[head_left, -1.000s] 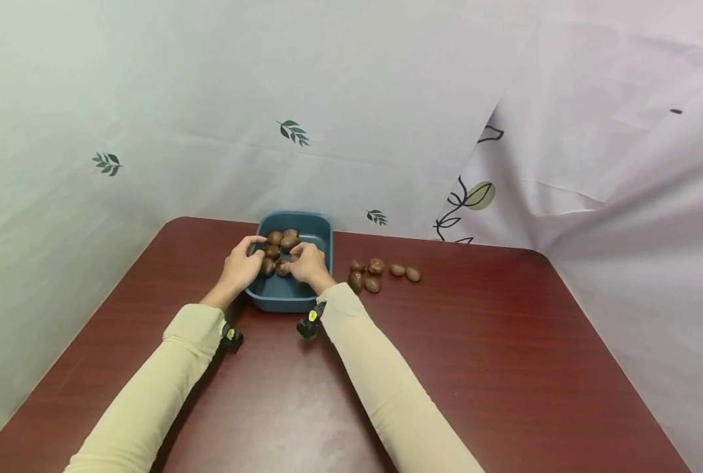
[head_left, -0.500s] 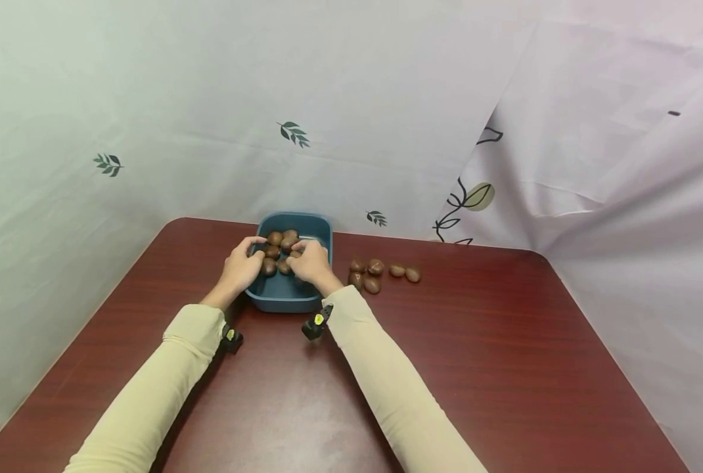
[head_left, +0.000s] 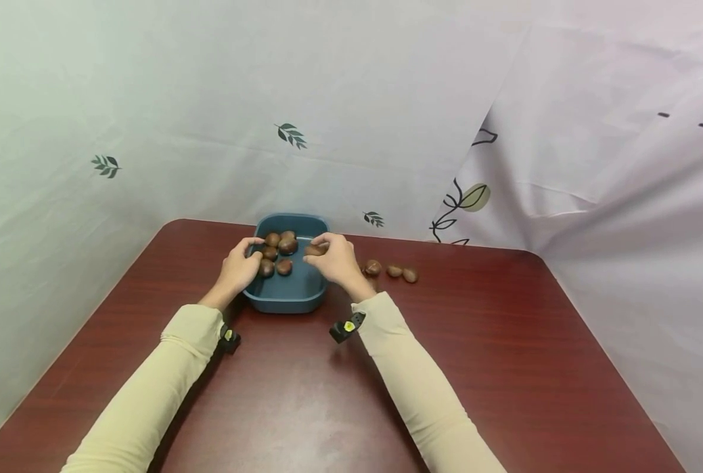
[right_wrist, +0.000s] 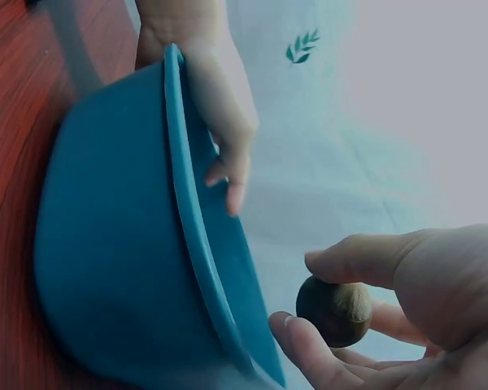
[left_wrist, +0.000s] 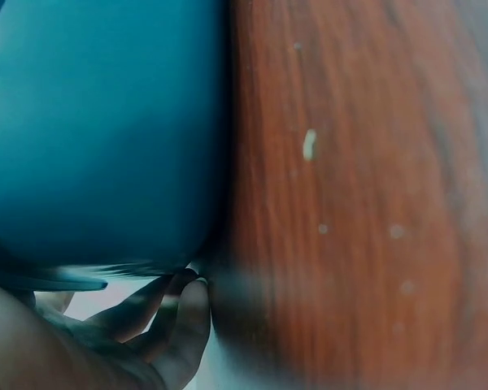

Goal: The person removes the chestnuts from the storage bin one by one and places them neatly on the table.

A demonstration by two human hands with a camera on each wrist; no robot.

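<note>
A blue plastic bin (head_left: 286, 306) stands near the table's back edge with several brown chestnuts (head_left: 288, 246) inside, mostly toward its left. My left hand (head_left: 239, 269) grips the bin's left wall, thumb over the inside; in the left wrist view its fingers (left_wrist: 187, 333) lie along the outside. Above the bin's right rim, my right hand (head_left: 336, 263) pinches a single chestnut (right_wrist: 333, 311) between thumb and fingertips, clear of the bin wall in the right wrist view.
To the right of the bin, several more chestnuts (head_left: 373, 267) lie on the dark red table (head_left: 476, 341), partly hidden by my right hand. A pair of chestnuts (head_left: 410, 275) sits a little farther right. White fabric (head_left: 221, 131) hangs behind the table.
My right hand has lifted a chestnut from among those in the bin and moved right, to above the right rim. The left hand stays on the bin's left wall.
</note>
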